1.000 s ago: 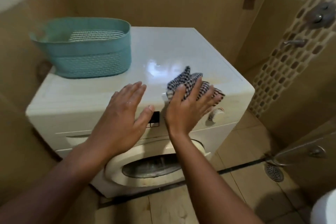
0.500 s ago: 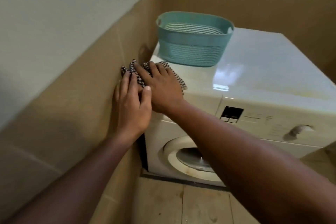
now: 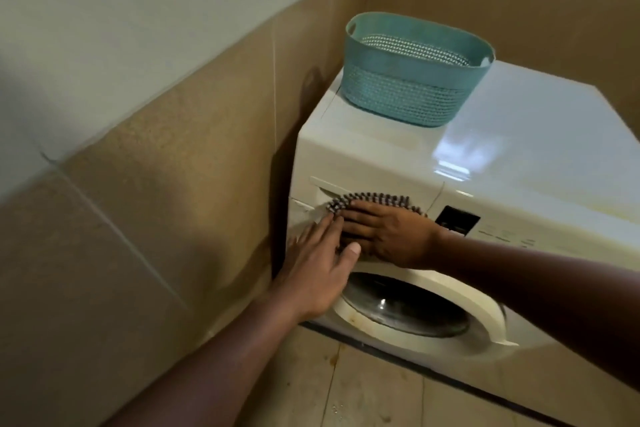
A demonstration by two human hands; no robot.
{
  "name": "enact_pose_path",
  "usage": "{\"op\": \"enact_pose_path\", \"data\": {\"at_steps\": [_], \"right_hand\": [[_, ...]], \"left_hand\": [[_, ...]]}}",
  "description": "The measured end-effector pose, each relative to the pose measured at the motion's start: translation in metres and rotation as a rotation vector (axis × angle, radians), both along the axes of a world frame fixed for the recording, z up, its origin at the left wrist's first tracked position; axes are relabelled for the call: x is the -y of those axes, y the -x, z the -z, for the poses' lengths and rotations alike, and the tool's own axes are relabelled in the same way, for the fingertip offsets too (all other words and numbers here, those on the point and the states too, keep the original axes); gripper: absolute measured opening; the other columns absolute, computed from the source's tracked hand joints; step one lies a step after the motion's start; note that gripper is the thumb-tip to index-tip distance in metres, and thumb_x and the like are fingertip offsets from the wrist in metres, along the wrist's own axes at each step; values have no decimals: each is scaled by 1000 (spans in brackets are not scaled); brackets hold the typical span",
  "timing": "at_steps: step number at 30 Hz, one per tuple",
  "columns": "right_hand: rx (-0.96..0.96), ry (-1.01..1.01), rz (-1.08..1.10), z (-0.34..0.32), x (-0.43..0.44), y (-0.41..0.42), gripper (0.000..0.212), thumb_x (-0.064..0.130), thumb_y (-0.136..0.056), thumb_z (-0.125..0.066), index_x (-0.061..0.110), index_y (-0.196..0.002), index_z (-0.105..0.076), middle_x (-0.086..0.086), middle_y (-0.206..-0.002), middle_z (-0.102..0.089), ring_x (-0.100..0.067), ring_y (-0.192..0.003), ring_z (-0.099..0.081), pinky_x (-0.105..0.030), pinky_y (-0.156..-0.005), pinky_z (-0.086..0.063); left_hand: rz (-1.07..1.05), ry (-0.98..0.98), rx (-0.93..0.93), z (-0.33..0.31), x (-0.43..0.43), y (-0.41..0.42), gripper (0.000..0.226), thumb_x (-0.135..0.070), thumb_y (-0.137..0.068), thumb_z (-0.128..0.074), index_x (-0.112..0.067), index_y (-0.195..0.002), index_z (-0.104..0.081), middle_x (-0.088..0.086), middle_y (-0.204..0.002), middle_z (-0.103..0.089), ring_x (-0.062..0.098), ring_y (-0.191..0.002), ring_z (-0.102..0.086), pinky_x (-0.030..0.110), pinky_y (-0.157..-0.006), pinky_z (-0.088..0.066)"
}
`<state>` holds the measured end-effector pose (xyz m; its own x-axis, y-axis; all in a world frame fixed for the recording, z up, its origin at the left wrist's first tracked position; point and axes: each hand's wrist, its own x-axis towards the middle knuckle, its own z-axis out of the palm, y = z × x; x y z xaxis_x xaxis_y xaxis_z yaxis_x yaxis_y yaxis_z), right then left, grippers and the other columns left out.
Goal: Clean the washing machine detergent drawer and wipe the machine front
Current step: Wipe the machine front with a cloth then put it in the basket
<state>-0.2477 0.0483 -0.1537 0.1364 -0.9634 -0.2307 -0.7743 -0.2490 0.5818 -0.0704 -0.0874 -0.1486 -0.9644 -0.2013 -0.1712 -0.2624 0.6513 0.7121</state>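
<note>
A white front-loading washing machine (image 3: 519,156) stands in a tiled corner. Its detergent drawer (image 3: 322,189) is at the upper left of the front panel and looks closed. My right hand (image 3: 388,236) lies flat on a black-and-white checked cloth (image 3: 374,200), pressing it against the drawer front; only the cloth's upper edge shows above my fingers. My left hand (image 3: 318,270) rests open and flat on the machine front just below and left of the right hand, fingers touching it. The round door (image 3: 415,312) sits below both hands.
A teal plastic basket (image 3: 412,94) stands on the machine's top at the back left. A tan tiled wall (image 3: 156,201) runs close along the machine's left side. The display panel (image 3: 457,218) is right of my hands. Tiled floor (image 3: 346,392) lies below.
My right hand carried the cloth from the right of the top to the top left corner, then down onto the drawer front. My left hand followed. The view swung left.
</note>
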Motion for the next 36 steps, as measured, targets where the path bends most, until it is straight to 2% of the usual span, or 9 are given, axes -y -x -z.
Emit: {"op": "enact_pose_path", "data": {"at_steps": [6,11,15,20,22,24,27,32,36], "right_hand": [[79,-81,-128,-36,-48,21,33,21,-86,-63,16,-117,-73,-5,-136,-63,-29,-138,-46,-49,-120,-16],[180,-111,-237,-110,-85,49,29,29,-95,-56,24,-121,-68,0,-141,-59,-24,-143,-39,-49,-120,-26],[310,-43,4,-203,-111,80,40,29,-91,-66,21,-130,-62,-8,-145,-54,-29,-138,-47,-40,-104,-47],[1219,533,806,-300,-118,71,33,11,-88,-55,24,-118,-59,-4,-105,-72,-14,-79,-71,-31,-73,-56],[1764,706,1081,-311,-121,62,20,15,-94,-54,12,-114,-57,-18,-110,-70,-22,-81,-70,-35,-75,-57],[2424,589,1133,-314,-124,48,41,29,-95,-48,-3,-118,-59,-30,-121,-61,-36,-100,-61,-47,-95,-49],[3131,418,952,-310,-126,26,83,61,-92,-45,-11,-129,-59,-33,-131,-56,-42,-107,-62,-51,-91,-53],[3499,314,638,-310,-112,0,111,81,-79,-52,-8,-144,-43,-33,-148,-40,-47,-120,-57,-54,-87,-55],[3523,226,546,-316,-96,7,116,84,-76,-48,-6,-148,-38,-35,-151,-35,-51,-122,-53,-60,-88,-52]], "left_hand": [[142,229,-31,-53,-44,25,67,-51,-102,-35,-30,-160,-8,-10,-168,3,12,-153,4,48,-125,-5],[133,286,-72,-114,-67,40,61,-50,-101,-38,-30,-157,-22,-8,-167,-8,13,-153,-3,49,-124,-7],[74,291,-86,-165,-75,50,58,-45,-100,-43,-29,-154,-29,-7,-165,-15,12,-152,-9,42,-125,-9],[-105,-20,-66,-229,-96,49,82,-33,-96,-56,-26,-159,-4,-8,-166,-12,13,-152,-13,35,-123,-18],[-173,-171,-71,-252,-99,53,91,-32,-91,-61,-31,-159,-1,-9,-166,-10,12,-151,-13,36,-122,-21],[-258,-352,-113,-280,-95,64,92,-30,-89,-66,-31,-159,-6,-8,-165,-15,12,-148,-21,34,-116,-27],[-307,-548,-162,-321,-88,80,96,-43,-80,-69,-26,-159,-16,-4,-161,-27,13,-138,-34,29,-102,-30],[-164,-680,60,-345,-68,94,48,-55,-88,-63,-25,-126,-63,-7,-123,-70,1,-102,-67,21,-90,-50],[-141,-841,108,-337,-37,120,59,-45,-76,-82,-13,-123,-66,10,-116,-74,29,-112,-69,54,-107,-45]]}}
